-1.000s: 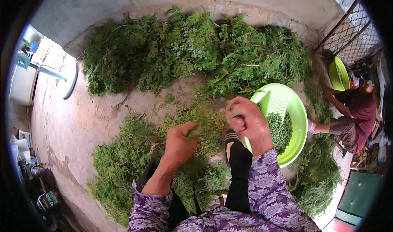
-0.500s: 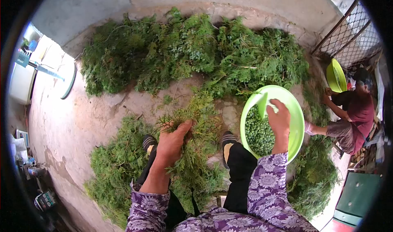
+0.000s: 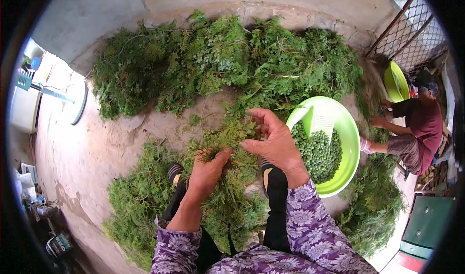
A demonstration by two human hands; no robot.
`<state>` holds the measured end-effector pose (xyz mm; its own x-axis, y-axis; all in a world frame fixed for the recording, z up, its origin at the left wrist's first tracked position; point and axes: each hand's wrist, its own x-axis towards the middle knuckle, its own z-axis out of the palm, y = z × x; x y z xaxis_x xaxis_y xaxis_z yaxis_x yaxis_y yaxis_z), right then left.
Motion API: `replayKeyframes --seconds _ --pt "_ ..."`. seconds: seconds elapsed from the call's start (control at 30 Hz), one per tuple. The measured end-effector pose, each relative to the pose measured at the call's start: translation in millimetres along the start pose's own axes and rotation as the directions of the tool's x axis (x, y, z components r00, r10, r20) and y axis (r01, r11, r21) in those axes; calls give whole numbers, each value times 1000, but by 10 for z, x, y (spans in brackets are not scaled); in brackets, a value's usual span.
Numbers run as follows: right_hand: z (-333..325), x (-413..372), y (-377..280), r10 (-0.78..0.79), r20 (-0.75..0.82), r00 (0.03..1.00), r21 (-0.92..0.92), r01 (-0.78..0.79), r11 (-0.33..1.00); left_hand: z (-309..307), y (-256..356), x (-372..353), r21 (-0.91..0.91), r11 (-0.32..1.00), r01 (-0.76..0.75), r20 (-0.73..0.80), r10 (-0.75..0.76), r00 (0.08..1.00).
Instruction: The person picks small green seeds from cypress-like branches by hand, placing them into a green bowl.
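My left hand (image 3: 207, 170) grips a green leafy sprig (image 3: 224, 138) by its stem, held above my knees. My right hand (image 3: 272, 141) is open with fingers spread, reaching into the tip of that sprig. To its right stands a lime green basin (image 3: 349, 138) holding a heap of small green berries (image 3: 319, 153) and a pale green scoop (image 3: 317, 121). A pile of cut greenery (image 3: 145, 191) lies on the ground under my hands and around my dark shoes (image 3: 269, 170).
A long heap of leafy branches (image 3: 218, 66) lies along the far side of the concrete floor. Another person in a maroon shirt (image 3: 421, 124) sits at the right beside a second green basin (image 3: 395, 83). A wire fence (image 3: 416, 27) stands behind them. More greenery (image 3: 375, 206) lies at the right.
My right hand has come back from the green basin to the sprig and opened over it. My left hand has kept hold of the sprig, barely moving.
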<state>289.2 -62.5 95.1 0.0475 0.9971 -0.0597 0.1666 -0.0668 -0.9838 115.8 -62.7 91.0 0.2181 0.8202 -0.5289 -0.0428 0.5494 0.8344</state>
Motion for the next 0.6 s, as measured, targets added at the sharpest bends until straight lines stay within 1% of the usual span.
replayKeyframes --seconds 0.07,0.13,0.17,0.23,0.27,0.33,0.37,0.43,0.57,0.6 --pt "13 -7 -15 13 13 1000 -12 -13 1000 2 2 4 -31 1000 2 2 -2 1000" --pt "25 -19 -60 -24 -40 999 -50 22 999 -8 27 0 37 997 70 34 -72 997" --pt "29 -23 -86 -24 -39 999 -49 22 999 -14 14 7 37 997 70 33 -72 997" --pt "34 -31 -125 39 -5 999 68 -38 997 -23 -39 31 57 991 -117 148 108 983" --pt "39 -27 -88 39 -4 999 67 -39 997 -23 -55 29 56 992 -117 147 108 983" --pt "58 -11 0 7 52 999 163 -15 986 -24 -81 25 261 900 -350 167 315 934" --pt "66 -15 15 7 53 999 163 -15 986 -32 -94 37 261 900 -350 166 315 934" --pt "92 -15 10 24 98 995 207 -44 977 -49 -116 62 267 863 -429 204 384 900" --pt "94 -6 44 21 111 994 231 -46 972 -77 -132 45 204 900 -385 185 351 918" --pt "93 -3 50 26 121 992 236 -54 970 -104 -138 52 153 927 -343 208 309 928"
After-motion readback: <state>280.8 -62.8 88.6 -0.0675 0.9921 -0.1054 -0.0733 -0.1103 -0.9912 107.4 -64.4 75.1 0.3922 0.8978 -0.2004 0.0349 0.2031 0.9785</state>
